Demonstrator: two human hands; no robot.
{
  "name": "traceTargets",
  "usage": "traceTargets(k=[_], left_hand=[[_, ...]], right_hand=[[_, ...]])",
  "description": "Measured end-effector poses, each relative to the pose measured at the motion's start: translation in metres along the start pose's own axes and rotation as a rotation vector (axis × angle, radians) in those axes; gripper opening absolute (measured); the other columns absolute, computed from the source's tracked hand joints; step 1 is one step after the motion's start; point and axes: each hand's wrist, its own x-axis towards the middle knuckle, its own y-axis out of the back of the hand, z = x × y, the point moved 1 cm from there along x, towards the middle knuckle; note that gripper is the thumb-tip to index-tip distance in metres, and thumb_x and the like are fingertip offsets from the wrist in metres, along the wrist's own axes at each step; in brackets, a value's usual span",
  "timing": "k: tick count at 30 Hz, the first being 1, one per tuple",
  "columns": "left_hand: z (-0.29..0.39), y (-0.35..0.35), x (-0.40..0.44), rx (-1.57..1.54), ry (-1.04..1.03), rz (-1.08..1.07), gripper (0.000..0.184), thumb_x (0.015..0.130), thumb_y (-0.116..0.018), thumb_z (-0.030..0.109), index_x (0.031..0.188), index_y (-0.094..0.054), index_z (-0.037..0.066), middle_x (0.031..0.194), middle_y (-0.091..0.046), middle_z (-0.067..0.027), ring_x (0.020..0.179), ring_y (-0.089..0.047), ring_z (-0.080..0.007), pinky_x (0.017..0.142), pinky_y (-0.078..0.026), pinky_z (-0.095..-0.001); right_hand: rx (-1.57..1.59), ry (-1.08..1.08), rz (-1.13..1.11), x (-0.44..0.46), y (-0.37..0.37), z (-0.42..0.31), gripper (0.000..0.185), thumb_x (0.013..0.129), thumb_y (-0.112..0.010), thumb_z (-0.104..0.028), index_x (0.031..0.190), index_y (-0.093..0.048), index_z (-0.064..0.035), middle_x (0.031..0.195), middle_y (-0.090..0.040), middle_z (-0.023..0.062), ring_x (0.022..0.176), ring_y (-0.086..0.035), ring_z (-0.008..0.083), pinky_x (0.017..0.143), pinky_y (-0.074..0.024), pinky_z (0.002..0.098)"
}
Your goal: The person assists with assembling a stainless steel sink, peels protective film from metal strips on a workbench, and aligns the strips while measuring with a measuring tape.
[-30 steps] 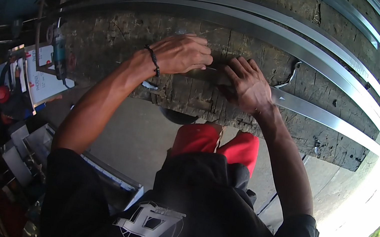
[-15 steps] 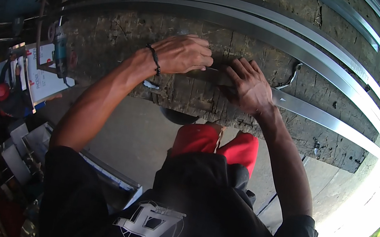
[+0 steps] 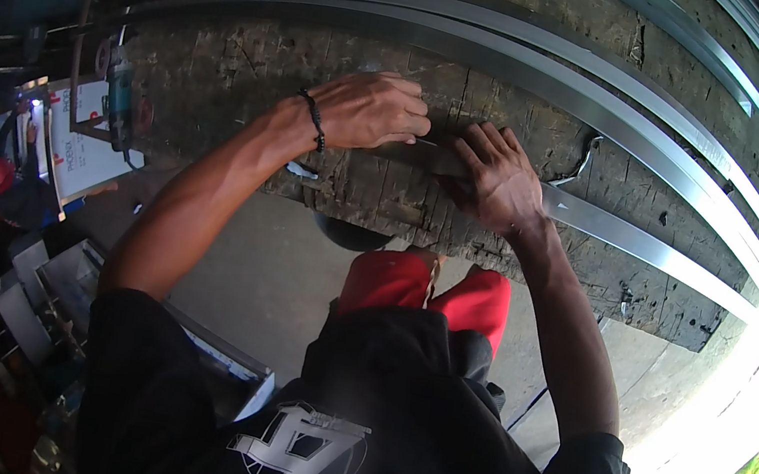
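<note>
My left hand (image 3: 373, 114), with a dark beaded bracelet at the wrist, has its fingers curled at the near metal strip (image 3: 651, 250). Close by on the right, my right hand (image 3: 497, 177) bends its fingers over the same strip, which runs out from beneath it to the right. The strip's middle part between the hands looks dark and thin. What the fingertips pinch is hidden. Both hands are over the scarred wooden bench (image 3: 249, 113), near its front edge.
Long metal profiles (image 3: 496, 38) lie across the bench beyond my hands. A crumpled strip (image 3: 584, 161) is right of my right hand. A teal power tool (image 3: 119, 102) rests at the bench's left end, and a metal channel (image 3: 226, 357) is below left.
The view has shifted slightly. Both hands keep nearly the same pose and place at the strip.
</note>
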Motion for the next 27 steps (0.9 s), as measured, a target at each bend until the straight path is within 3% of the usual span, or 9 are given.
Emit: traceTargets(k=[6,9,11,14,15,17,24,26,27], left_hand=[[0.001,0.003,-0.024,0.05,0.01,0.076,0.013,0.085,-0.075,0.014,0.085,-0.065,0.006,0.083,-0.06,-0.0039,0.088,-0.061,-0.0237,0.082,-0.054,-0.0376],[0.011,0.01,-0.045,0.028,0.121,0.264,0.012,0.084,-0.076,0.012,0.085,-0.066,0.005,0.081,-0.062,-0.005,0.083,-0.062,-0.0247,0.077,-0.054,-0.0385],[0.026,0.011,-0.065,0.021,0.269,0.527,0.012,0.084,-0.077,0.009,0.087,-0.066,0.004,0.081,-0.064,-0.0059,0.077,-0.062,-0.026,0.072,-0.053,-0.0403],[0.053,-0.008,-0.099,-0.081,0.451,0.612,0.011,0.086,-0.075,0.01,0.088,-0.066,0.005,0.082,-0.065,-0.0077,0.079,-0.064,-0.0272,0.068,-0.052,-0.0398],[0.064,-0.018,-0.111,-0.082,0.46,0.637,0.011,0.086,-0.075,0.01,0.088,-0.066,0.005,0.082,-0.065,-0.0077,0.079,-0.064,-0.0272,0.068,-0.052,-0.0398],[0.088,-0.045,-0.133,-0.257,0.674,0.704,0.012,0.088,-0.075,0.011,0.088,-0.066,0.004,0.082,-0.065,-0.0086,0.08,-0.065,-0.0284,0.068,-0.051,-0.0399],[0.153,-0.119,-0.183,-0.407,0.958,0.941,0.011,0.089,-0.075,0.01,0.091,-0.066,0.003,0.083,-0.065,-0.0114,0.076,-0.064,-0.0303,0.067,-0.05,-0.0406],[0.164,-0.135,-0.192,-0.437,1.03,0.972,0.011,0.089,-0.075,0.007,0.091,-0.067,0.001,0.081,-0.064,-0.0105,0.071,-0.064,-0.0225,0.064,-0.049,-0.0344],[0.169,-0.141,-0.196,-0.446,1.043,0.991,0.011,0.089,-0.075,0.007,0.091,-0.067,0.001,0.081,-0.064,-0.0105,0.071,-0.064,-0.0225,0.064,-0.049,-0.0344]], right_hand=[[-0.019,0.015,0.063,0.003,0.002,-0.002,0.049,0.083,-0.076,-0.036,0.12,-0.064,-0.0081,0.114,-0.06,0.0128,0.112,-0.057,0.0303,0.096,-0.0445,0.0422],[-0.006,-0.039,0.026,0.01,0.01,-0.014,0.042,0.084,-0.075,-0.03,0.118,-0.065,-0.0081,0.112,-0.061,0.0116,0.109,-0.058,0.0295,0.094,-0.0446,0.0416],[-0.047,-0.015,0.158,0.02,0.007,-0.024,0.031,0.085,-0.072,-0.021,0.112,-0.067,-0.0075,0.108,-0.063,0.0091,0.104,-0.06,0.0278,0.091,-0.0447,0.0404],[-0.058,0.103,0.16,0.046,0.012,-0.038,0.024,0.085,-0.069,-0.013,0.108,-0.07,-0.0086,0.105,-0.066,0.006,0.102,-0.061,0.0248,0.09,-0.0455,0.0388],[-0.072,0.123,0.148,0.054,0.014,-0.039,0.024,0.085,-0.069,-0.013,0.108,-0.07,-0.0086,0.105,-0.066,0.006,0.102,-0.061,0.0248,0.09,-0.0455,0.0388],[-0.085,0.203,0.049,0.071,0.014,-0.038,0.023,0.085,-0.067,-0.012,0.108,-0.072,-0.0109,0.104,-0.068,0.0038,0.103,-0.062,0.0224,0.09,-0.0464,0.0371],[-0.106,0.522,-0.151,0.107,0.002,-0.021,0.027,0.082,-0.067,-0.014,0.109,-0.072,-0.0126,0.103,-0.068,0.0035,0.102,-0.063,0.0208,0.094,-0.0471,0.037],[-0.062,0.587,-0.219,0.115,0.002,-0.021,0.016,0.087,-0.072,-0.015,0.103,-0.071,-0.0108,0.099,-0.067,0.005,0.097,-0.064,0.0223,0.089,-0.0491,0.037],[-0.067,0.604,-0.237,0.119,0.003,-0.022,0.016,0.087,-0.072,-0.015,0.103,-0.071,-0.0108,0.099,-0.067,0.005,0.097,-0.064,0.0223,0.089,-0.0491,0.037]])
